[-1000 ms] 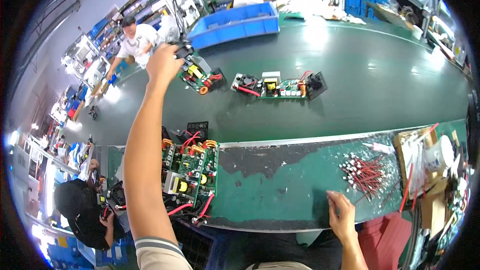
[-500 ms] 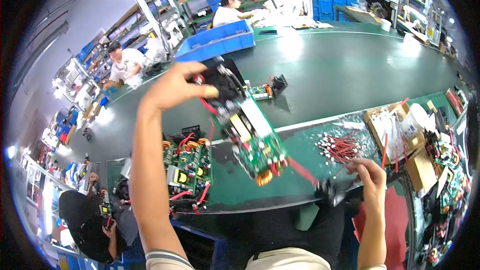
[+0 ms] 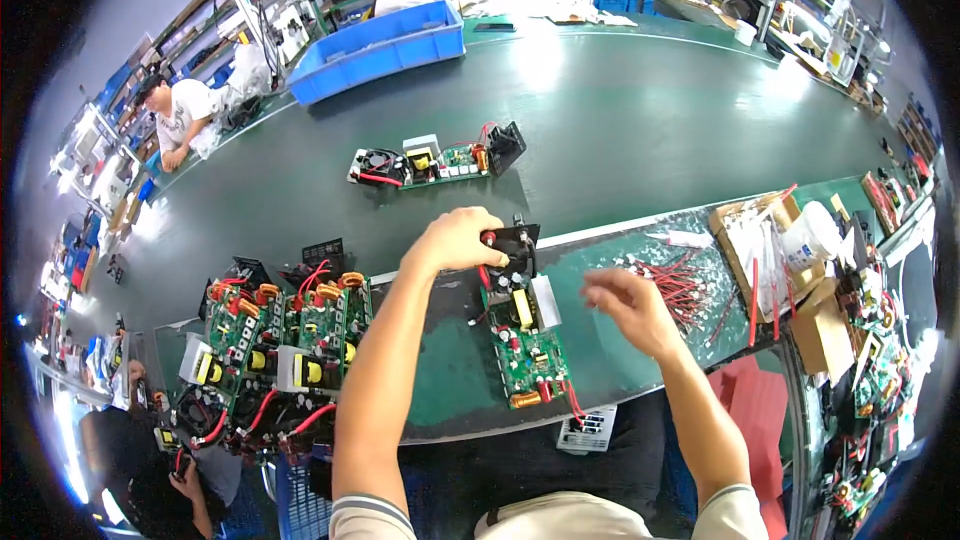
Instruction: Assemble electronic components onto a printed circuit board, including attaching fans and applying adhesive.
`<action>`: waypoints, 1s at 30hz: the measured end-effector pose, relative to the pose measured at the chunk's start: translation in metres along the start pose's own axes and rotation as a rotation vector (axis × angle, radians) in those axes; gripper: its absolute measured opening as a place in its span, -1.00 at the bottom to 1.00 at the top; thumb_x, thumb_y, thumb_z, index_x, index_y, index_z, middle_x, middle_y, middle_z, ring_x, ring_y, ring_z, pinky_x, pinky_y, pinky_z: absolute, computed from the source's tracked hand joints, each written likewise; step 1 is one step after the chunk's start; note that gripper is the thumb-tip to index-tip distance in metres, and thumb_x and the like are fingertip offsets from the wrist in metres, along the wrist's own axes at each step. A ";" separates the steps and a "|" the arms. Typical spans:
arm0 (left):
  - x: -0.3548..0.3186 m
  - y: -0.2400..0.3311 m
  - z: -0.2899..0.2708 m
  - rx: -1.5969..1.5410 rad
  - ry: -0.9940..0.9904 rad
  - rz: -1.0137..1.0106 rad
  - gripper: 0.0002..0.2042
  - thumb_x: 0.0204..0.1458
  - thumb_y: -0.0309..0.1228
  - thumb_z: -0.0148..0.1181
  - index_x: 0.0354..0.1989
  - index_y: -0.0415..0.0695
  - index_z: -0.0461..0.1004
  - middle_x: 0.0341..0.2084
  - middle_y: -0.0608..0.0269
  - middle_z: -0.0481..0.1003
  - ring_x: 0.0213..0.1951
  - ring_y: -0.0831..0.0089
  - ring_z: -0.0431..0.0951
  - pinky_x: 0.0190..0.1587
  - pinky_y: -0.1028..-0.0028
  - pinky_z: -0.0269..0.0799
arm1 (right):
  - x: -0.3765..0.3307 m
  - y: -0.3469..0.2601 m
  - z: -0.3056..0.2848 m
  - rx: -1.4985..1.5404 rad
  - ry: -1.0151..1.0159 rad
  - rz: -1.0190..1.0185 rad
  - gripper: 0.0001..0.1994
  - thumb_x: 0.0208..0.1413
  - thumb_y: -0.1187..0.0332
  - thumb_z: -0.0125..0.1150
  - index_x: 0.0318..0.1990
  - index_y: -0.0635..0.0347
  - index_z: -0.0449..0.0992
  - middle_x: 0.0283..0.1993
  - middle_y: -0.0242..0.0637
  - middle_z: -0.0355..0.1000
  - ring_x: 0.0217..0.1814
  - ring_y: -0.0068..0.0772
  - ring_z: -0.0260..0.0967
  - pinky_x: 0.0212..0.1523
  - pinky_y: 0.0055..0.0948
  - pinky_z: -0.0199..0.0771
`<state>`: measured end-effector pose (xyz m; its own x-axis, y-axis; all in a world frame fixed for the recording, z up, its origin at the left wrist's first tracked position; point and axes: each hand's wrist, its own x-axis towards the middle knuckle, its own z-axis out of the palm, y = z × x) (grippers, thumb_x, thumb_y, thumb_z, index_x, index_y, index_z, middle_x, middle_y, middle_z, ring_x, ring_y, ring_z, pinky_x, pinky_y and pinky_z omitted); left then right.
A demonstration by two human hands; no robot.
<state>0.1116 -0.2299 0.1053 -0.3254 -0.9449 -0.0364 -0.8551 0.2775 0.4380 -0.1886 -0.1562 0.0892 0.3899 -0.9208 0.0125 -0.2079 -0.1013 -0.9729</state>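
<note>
My left hand (image 3: 458,240) grips the far end of a green circuit board (image 3: 524,340), at its black fan end, and the board lies lengthwise on the green work mat (image 3: 450,380) in front of me. Just right of the board hovers my right hand (image 3: 622,306), fingers loosely curled and apart, holding nothing. A pile of short red wires (image 3: 672,280) lies just beyond the right hand.
A stack of similar boards (image 3: 285,340) sits at the left of the mat. Another board (image 3: 430,164) rides on the dark conveyor belt (image 3: 640,120). Cardboard boxes (image 3: 790,260) stand at the right, a blue bin (image 3: 380,48) at the far side. Two other people work across the belt.
My left hand has brought the board from the belt down onto the mat. My right hand has lifted off the mat's near edge and come up beside the board.
</note>
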 end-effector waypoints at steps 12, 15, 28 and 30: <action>-0.077 -0.011 0.050 -0.869 0.286 -0.463 -0.27 -0.09 -0.47 0.47 0.29 -0.18 0.24 -0.23 0.18 0.52 -0.20 0.43 0.55 -0.13 0.46 0.48 | 0.138 -0.006 0.030 -0.431 -0.342 0.113 -0.65 -0.01 0.39 0.44 -0.09 0.37 0.54 -0.21 -0.23 0.52 -0.20 -0.54 0.44 -0.15 -0.43 0.48; -0.087 0.015 0.062 -0.839 0.386 -0.520 -0.38 -0.03 -0.54 0.41 0.23 -0.19 0.27 -0.23 0.16 0.51 -0.22 0.45 0.55 -0.15 0.46 0.50 | 0.113 0.012 0.039 -0.379 -0.154 -0.126 -0.66 -0.04 0.42 0.46 -0.13 0.40 0.54 -0.18 -0.20 0.52 -0.21 -0.43 0.48 -0.15 -0.43 0.49; -0.101 0.014 0.071 -0.319 0.167 -0.033 -0.60 -0.10 -0.78 0.05 -0.09 -0.15 0.58 -0.15 0.05 0.50 -0.08 0.07 0.54 0.00 0.25 0.47 | 0.105 0.030 0.049 -0.370 0.021 -0.429 -0.67 -0.05 0.48 0.42 -0.10 0.37 0.53 -0.05 -0.12 0.49 -0.15 -0.18 0.52 -0.12 -0.36 0.53; -0.099 0.016 0.067 -0.226 0.176 -0.042 -0.61 -0.10 -0.77 0.07 -0.10 -0.16 0.59 -0.14 0.06 0.49 -0.09 0.06 0.53 0.00 0.24 0.47 | 0.106 0.030 0.050 -0.424 0.023 -0.464 -0.68 -0.04 0.48 0.42 -0.11 0.37 0.54 -0.05 -0.11 0.49 -0.12 -0.14 0.52 -0.09 -0.32 0.52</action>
<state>0.1033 -0.1208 0.0556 -0.1992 -0.9759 0.0890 -0.7480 0.2101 0.6296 -0.1090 -0.2384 0.0498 0.5066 -0.7523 0.4211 -0.3611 -0.6287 -0.6888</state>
